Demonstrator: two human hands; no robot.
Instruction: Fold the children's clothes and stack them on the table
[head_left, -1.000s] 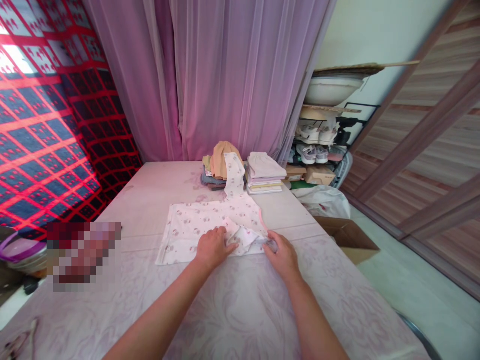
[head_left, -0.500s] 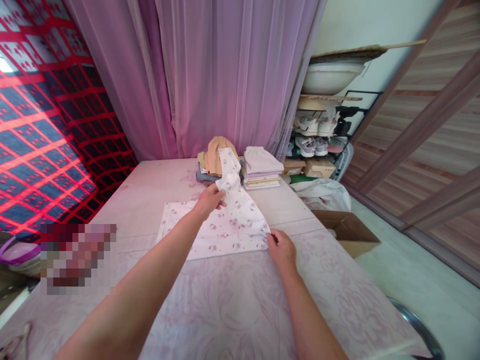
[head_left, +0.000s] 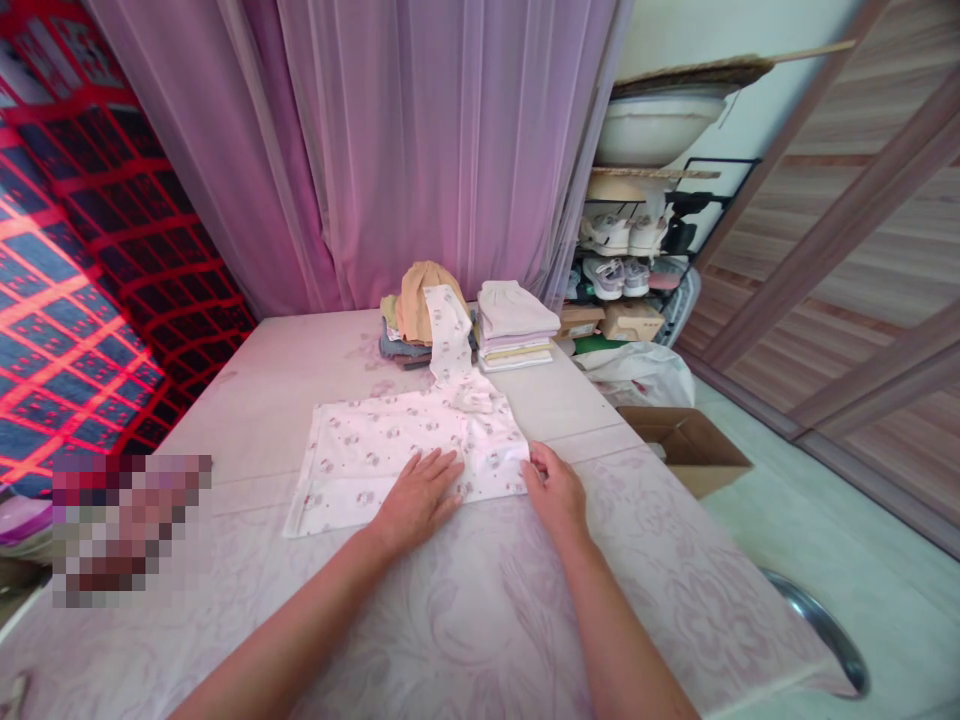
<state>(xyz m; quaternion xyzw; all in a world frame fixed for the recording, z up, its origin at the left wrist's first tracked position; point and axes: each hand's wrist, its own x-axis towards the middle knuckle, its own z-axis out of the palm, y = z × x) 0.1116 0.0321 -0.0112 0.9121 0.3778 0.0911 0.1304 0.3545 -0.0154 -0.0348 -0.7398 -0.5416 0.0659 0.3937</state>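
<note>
left hand (head_left: pixel 422 495) lies flat, fingers spread, on a white printed shirt (head_left: pixel 375 430) laid out on the floral-covered desk (head_left: pixel 450 610); right hand (head_left: pixel 556 490) curls at the shirt's edge, and whether it pinches the cloth i cannot tell. beyond the hands, one sleeve (head_left: pixel 450 335) reaches a clothes pile (head_left: pixel 420 305) beside a folded stack (head_left: pixel 517 318). right of the right hand stands a cardboard box (head_left: pixel 701 480).

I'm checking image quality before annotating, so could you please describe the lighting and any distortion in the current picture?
All head view: bright light strikes the red-checked cloth; the wooden panels slant, probably wide-angle distortion; a pixelated patch sits at lower left; the printed garment looks fairly clear.
</note>
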